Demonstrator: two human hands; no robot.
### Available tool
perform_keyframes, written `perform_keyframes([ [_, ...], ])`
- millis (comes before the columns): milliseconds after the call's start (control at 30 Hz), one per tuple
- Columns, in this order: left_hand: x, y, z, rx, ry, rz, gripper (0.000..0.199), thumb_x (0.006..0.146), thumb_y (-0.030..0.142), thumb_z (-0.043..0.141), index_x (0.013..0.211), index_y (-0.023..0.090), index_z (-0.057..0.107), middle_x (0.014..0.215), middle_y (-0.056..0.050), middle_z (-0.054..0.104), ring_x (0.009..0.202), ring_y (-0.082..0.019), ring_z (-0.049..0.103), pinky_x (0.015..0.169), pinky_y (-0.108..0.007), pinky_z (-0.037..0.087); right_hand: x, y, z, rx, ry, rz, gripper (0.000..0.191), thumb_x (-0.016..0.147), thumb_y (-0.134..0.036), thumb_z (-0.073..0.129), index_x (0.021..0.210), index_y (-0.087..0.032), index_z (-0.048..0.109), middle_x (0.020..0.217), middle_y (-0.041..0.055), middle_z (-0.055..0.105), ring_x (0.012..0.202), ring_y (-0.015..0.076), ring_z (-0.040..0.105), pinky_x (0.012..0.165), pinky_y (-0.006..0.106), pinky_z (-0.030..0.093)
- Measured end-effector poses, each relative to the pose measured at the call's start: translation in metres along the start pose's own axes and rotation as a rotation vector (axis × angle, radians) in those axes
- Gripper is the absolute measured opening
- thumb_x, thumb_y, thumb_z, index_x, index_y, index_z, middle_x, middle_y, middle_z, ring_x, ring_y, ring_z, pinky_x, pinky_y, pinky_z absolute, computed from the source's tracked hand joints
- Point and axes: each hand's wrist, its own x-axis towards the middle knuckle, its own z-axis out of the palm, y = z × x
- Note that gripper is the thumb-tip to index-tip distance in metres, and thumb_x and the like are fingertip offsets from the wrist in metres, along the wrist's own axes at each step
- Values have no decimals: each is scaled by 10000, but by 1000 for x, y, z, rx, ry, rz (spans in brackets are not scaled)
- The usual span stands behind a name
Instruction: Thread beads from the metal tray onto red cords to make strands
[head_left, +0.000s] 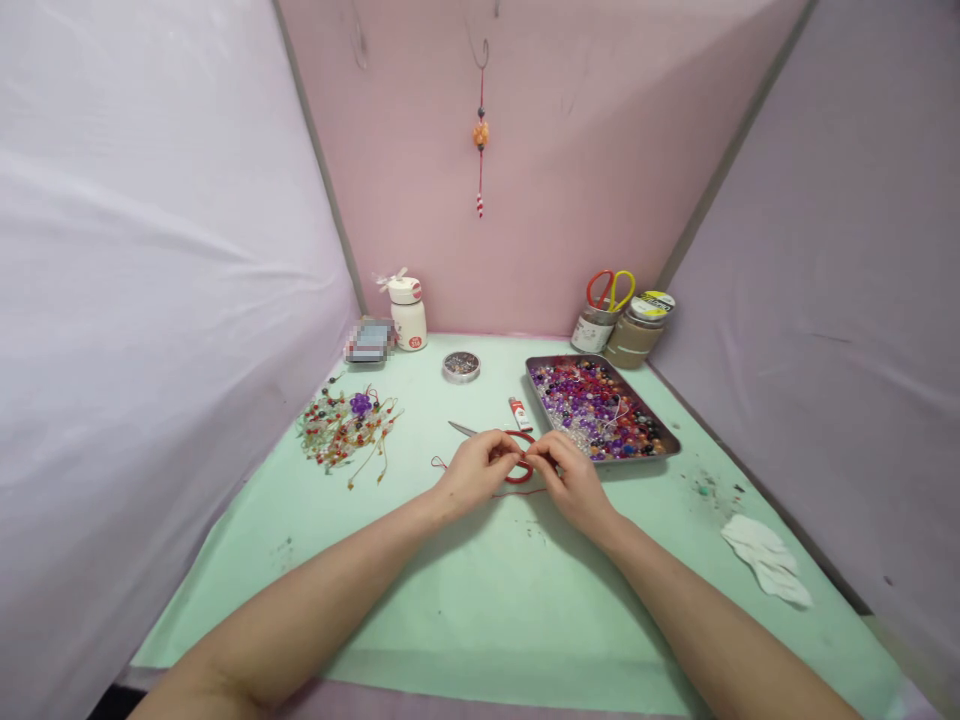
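My left hand and my right hand meet fingertip to fingertip over the middle of the green table. Both are pinched closed on a thin red cord, whose ends trail beneath and to the left. Whatever else sits between the fingertips is too small to make out. Red-handled scissors lie under the hands, blade pointing left. Just behind them is a red and white lighter. A dark tray of mixed beads stands right of the hands.
Beaded strings lie left. Behind are a small round dish, a white bottle, a blurred item, a jar with scissors and another jar. White cloth lies right; a beaded pendant hangs behind.
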Motion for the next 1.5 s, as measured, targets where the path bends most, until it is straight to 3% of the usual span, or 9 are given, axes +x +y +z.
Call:
perform_keyframes([
  [133,0,-2,-2,41,18,31,166,769,291,571,785,142,644,620,17,561,560,-105,443,555,-235,342,0,1,2,9,1,1,158,913,-244,486,779,-194,554,754,15,522,713,150,503,668,281,398],
  [533,-2,-2,-3,54,95,120,166,772,282,567,732,152,663,716,-14,613,641,-120,508,611,-243,380,3,-5,0,-9,-18,-7,161,914,-245,481,775,-193,545,755,17,528,707,148,505,667,277,398],
  [733,0,-6,-4,-48,143,75,158,755,281,591,753,138,657,645,-1,581,570,-102,463,550,-227,353,16,-11,-23,-150,-118,-41,160,912,-238,450,795,-193,549,782,38,557,742,160,517,688,283,411],
  [833,1,-8,-4,-73,149,85,147,753,273,592,755,138,652,634,5,569,564,-97,458,544,-221,347,32,-4,-48,-273,-187,71,118,876,-275,498,876,-192,581,847,47,609,764,168,555,716,294,427],
  [1067,-1,-15,1,-42,147,122,129,756,252,583,731,148,656,634,4,554,570,-99,447,549,-222,344,68,31,-97,-419,-371,380,218,799,-336,539,913,-178,636,872,54,687,759,186,614,713,296,462],
  [1200,-1,-15,1,-22,148,118,115,757,237,575,732,151,647,663,-1,569,579,-101,453,556,-225,348,87,41,-111,-409,-441,427,186,761,-306,578,880,-178,639,871,51,697,773,181,627,707,274,482],
  [1333,-1,-15,1,4,153,132,119,771,233,562,750,152,647,718,-18,603,622,-114,494,598,-237,379,105,44,-121,-263,-489,604,159,818,-306,523,828,-168,601,770,62,696,651,159,632,605,257,510],
  [1500,0,-18,2,42,139,130,135,788,249,556,785,167,664,757,-21,617,648,-125,517,606,-239,389,114,51,-132,-216,-520,709,121,788,-286,603,745,-174,590,701,49,685,618,153,637,579,253,531],
])
